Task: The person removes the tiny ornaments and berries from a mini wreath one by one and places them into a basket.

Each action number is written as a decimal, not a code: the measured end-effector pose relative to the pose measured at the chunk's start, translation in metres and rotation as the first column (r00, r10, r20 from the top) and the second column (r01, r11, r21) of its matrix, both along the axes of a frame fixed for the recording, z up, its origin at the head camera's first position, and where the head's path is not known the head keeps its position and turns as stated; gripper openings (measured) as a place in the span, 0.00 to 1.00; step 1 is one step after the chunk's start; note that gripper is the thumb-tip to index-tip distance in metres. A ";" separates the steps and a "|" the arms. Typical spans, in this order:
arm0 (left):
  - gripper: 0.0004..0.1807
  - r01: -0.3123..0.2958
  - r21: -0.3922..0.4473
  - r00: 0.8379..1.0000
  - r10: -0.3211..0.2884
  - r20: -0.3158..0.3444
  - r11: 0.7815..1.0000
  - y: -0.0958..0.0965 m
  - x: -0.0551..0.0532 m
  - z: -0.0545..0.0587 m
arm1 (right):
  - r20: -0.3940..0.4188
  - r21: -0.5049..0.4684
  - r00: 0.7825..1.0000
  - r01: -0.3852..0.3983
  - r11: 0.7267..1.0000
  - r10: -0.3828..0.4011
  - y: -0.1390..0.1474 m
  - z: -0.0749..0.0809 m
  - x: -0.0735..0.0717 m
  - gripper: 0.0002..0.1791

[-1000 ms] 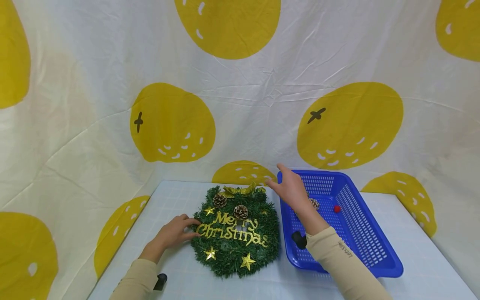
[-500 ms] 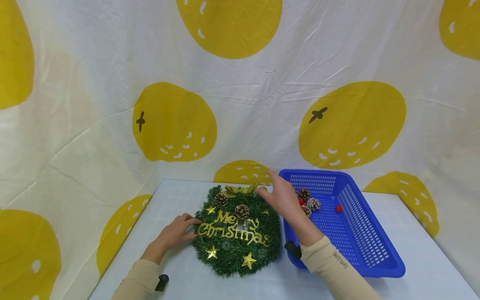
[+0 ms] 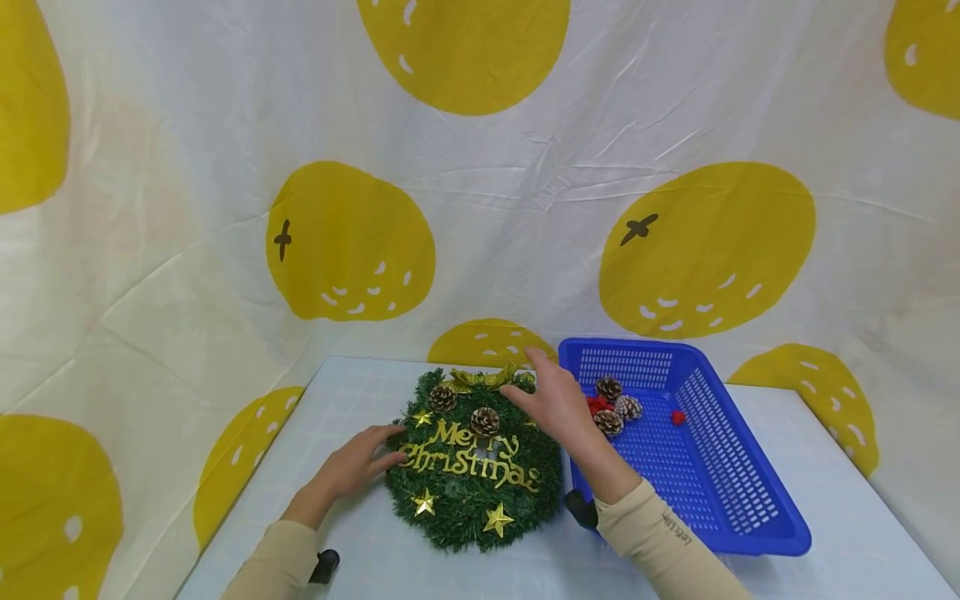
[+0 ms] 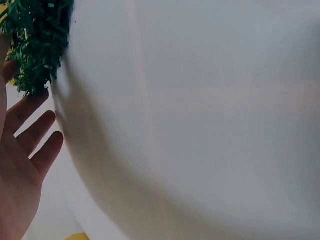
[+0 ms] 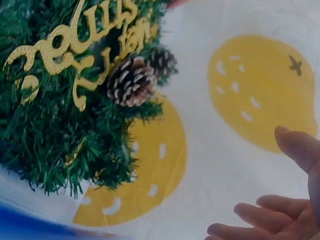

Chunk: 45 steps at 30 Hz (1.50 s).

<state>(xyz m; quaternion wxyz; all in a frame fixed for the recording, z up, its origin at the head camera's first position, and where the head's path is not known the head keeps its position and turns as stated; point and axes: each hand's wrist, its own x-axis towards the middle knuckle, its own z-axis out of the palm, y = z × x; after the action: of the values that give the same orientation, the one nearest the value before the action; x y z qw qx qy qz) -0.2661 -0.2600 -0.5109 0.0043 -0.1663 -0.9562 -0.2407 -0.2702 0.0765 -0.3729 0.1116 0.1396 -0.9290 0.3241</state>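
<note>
A green Christmas wreath point(image 3: 450, 525) lies on the table, bearing a gold "Merry Christmas" sign point(image 3: 447, 434), gold stars point(image 3: 498, 521), pine cones point(image 3: 485, 422) and a gold bow point(image 3: 480, 381) at its far side. My left hand point(image 3: 352, 467) is at the wreath's left edge, thumb and fingers apart; in the left wrist view a fingertip point(image 4: 37, 100) meets the green tinsel. Over the wreath's upper right, near the bow, my right hand point(image 3: 558, 404) hovers with spread fingers. Nothing lies between its fingers point(image 5: 270, 220) in the right wrist view.
To the right stands a blue plastic basket point(image 3: 750, 467) with several pine cones point(image 3: 608, 422), red pieces point(image 3: 597, 405) and a red ball point(image 3: 678, 417) in it. Behind the table hangs a white cloth point(image 3: 510, 250) printed with yellow fruit.
My right hand has moved left, from the basket's near-left rim to over the wreath's upper right, uncovering the pine cones in the basket. My left hand's fingers have spread slightly.
</note>
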 end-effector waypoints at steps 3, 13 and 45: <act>0.32 0.016 -0.024 1.000 -0.017 -0.015 1.000 0.000 -0.002 0.000 | -0.009 -0.015 1.000 -0.011 1.000 0.011 -0.004 0.001 0.004 0.41; 0.35 0.004 -0.094 0.999 -0.007 -0.034 0.996 -0.001 -0.002 -0.001 | -0.003 -0.047 1.000 0.000 0.999 0.000 -0.017 -0.007 0.012 0.40; 0.30 0.001 -0.184 0.991 -0.026 -0.133 0.983 0.003 0.000 0.003 | 0.018 -0.049 0.999 0.042 0.998 -0.041 -0.039 -0.052 0.019 0.38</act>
<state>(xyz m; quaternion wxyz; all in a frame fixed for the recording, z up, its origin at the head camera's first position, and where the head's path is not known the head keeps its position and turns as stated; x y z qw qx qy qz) -0.2658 -0.2570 -0.5075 0.0518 -0.1883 -0.9707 -0.1400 -0.2510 0.0378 -0.4249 0.1139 0.1147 -0.9243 0.3458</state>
